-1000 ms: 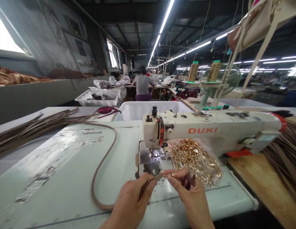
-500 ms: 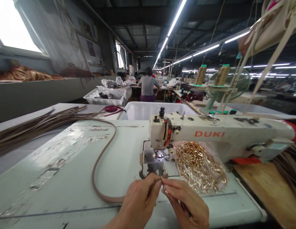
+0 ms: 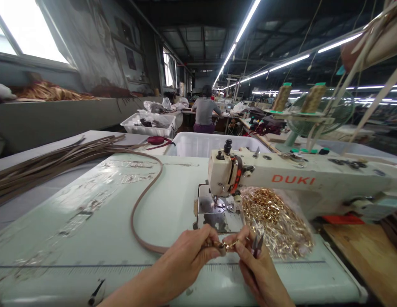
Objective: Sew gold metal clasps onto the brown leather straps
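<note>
My left hand (image 3: 195, 256) is closed on the end of a long brown strap (image 3: 137, 204), which loops back across the pale table to the left. Between my hands is a small gold metal clasp (image 3: 230, 245), at the strap's end. My right hand (image 3: 256, 264) pinches the clasp's other side with thumb and fingertips. Dark pointed blades, like thread snips (image 3: 257, 242), stick up from the same hand; their handles are hidden in the palm. Just beyond my hands stands the sewing machine (image 3: 262, 172), its needle area lit.
Right of the needle area lies a clear plastic bag of gold hardware (image 3: 275, 224). A bundle of brown straps (image 3: 57, 166) covers the left side. Behind the machine is a white bin (image 3: 198, 145). A ruler strip (image 3: 137, 267) runs along the front edge. A person (image 3: 204, 111) sits farther back.
My right hand has turned and drawn slightly away, so the gold clasp and the dark blades now show. The view has shifted a little left.
</note>
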Demonstrator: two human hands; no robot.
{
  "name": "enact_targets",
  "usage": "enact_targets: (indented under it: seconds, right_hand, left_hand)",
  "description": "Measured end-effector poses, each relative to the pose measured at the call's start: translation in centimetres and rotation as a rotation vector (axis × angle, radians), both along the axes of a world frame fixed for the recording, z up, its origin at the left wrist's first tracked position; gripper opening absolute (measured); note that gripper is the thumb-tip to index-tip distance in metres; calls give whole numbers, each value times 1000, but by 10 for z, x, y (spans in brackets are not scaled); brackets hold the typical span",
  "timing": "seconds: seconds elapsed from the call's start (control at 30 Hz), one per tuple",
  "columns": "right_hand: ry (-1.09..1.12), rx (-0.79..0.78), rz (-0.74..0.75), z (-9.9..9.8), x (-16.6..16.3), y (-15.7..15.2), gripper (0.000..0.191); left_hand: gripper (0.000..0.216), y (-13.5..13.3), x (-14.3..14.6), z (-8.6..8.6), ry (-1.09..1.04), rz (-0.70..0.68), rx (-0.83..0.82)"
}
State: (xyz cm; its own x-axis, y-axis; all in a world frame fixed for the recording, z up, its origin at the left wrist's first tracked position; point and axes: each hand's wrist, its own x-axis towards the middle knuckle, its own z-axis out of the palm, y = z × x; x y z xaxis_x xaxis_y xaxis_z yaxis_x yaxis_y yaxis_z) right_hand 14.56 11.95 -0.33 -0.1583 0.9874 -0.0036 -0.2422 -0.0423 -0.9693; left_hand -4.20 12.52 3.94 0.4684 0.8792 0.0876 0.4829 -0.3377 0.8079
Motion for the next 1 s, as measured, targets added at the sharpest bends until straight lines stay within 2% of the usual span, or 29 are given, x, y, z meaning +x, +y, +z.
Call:
enact_targets:
  seconds: [0.1, 0.27, 0.33, 0.5, 0.67, 0.77, 0.83, 0.9, 1.0]
  right_hand:
    - [-136, 116, -53, 4, 0, 1, 26]
    - [-598, 346, 37, 16, 0, 2, 14]
    - [-695, 424, 18, 19, -2, -1, 11]
    - [-718, 426, -15, 20, -8, -9, 18]
    - [-609, 318, -18, 9, -12, -9, 26]
    - [-539, 200, 10, -1, -12, 2, 33]
    - [-578, 161, 49, -6, -9, 14, 35]
    - [-751, 189, 56, -8, -5, 29, 34]
    - [-1089, 351, -13, -6, 2, 51, 27]
  left_hand:
    - [11, -5, -2, 1, 65, -15, 10]
    - [16, -6, -2, -1, 87, -39, 75]
    - [17, -5, -2, -6, 82, -32, 113]
    - [15, -6, -6, -11, 54, 18, 137]
    - [11, -5, -8, -11, 32, 77, 156]
    - [12, 11, -5, -14, 84, 34, 192]
    - [12, 30, -3, -17, 168, -40, 193]
    - [11, 53, 1, -21, 285, -101, 170]
    - [13, 83, 7, -28, 409, -144, 143]
